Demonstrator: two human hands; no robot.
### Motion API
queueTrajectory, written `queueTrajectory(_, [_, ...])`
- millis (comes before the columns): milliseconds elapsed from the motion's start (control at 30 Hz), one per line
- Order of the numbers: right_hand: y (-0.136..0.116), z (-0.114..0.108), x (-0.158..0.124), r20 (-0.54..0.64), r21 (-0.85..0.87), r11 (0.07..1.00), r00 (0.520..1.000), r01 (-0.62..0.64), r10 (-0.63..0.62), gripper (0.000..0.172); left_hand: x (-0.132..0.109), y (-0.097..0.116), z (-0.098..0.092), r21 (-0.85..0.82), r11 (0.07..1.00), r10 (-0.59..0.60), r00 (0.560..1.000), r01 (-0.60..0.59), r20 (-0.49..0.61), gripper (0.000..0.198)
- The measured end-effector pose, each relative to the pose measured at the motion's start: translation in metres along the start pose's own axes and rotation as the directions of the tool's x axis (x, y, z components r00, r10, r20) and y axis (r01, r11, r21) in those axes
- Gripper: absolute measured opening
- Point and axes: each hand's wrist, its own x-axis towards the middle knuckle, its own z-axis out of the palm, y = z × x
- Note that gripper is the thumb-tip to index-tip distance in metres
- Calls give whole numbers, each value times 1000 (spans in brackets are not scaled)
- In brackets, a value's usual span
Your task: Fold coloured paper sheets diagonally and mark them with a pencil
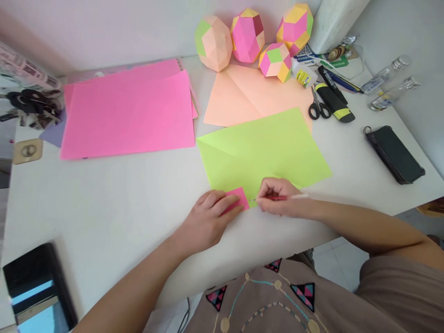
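My left hand (210,217) lies flat on a small pink paper piece (239,196), fingers pressing it against the near corner of a green paper sheet (263,148) on the white table (104,203). My right hand (277,199) is closed around a thin red pencil (287,197), its tip touching the green sheet just right of the pink piece.
A stack of pink sheets (128,111) lies at the left, a peach sheet (243,95) behind the green one. Several paper polyhedra (248,34) stand at the back. Scissors (317,106), glue, markers and a dark phone case (395,155) sit at the right. A tablet (34,286) lies near left.
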Motion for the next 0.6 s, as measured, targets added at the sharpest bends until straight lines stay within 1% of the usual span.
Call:
queueTrajectory(33, [0,-4,3,-29,118,993,999,-21,24,18,0,-1,0,-28,1000,5,1000,-5,-13,37])
queueTrajectory(67, [-1,-8,5,-65,209,978,998,0,14,21,-1,-1,-1,-51,999,7,1000,-8,-28,36])
queueTrajectory(100, [-1,-13,8,-114,261,964,993,56,-26,23,-1,-2,-1,-67,998,5,999,-8,-47,35])
queueTrajectory(133, [-1,-18,10,-176,267,955,981,128,-82,24,-1,-2,-1,-77,997,1,998,-6,-66,34])
queueTrajectory(167, [-1,-24,12,-240,239,951,961,195,-137,24,-1,-2,-1,-80,997,-2,997,-5,-81,35])
queueTrajectory(200, [-1,-29,14,-293,192,951,939,242,-180,24,0,-2,0,-76,997,0,996,-6,-85,35])
queueTrajectory(233, [0,-32,15,-322,141,956,925,258,-202,25,0,-2,0,-64,998,6,997,-11,-77,37])
queueTrajectory(300, [2,-37,18,-323,59,974,927,219,-189,29,2,-1,1,-17,1000,21,1000,-21,-20,41])
queueTrajectory(367, [5,-37,20,-296,-5,983,939,181,-174,31,4,1,3,38,999,16,997,-19,71,47])
queueTrajectory(433, [7,-35,21,-285,-55,980,938,190,-198,29,7,4,5,80,997,-8,988,-4,153,52])
queueTrajectory(533, [10,-33,22,-280,-68,976,935,206,-217,23,16,9,8,101,995,-46,973,23,228,55])
queueTrajectory(600, [9,-33,21,-281,-46,978,937,203,-208,20,26,11,9,76,996,-67,961,48,268,56])
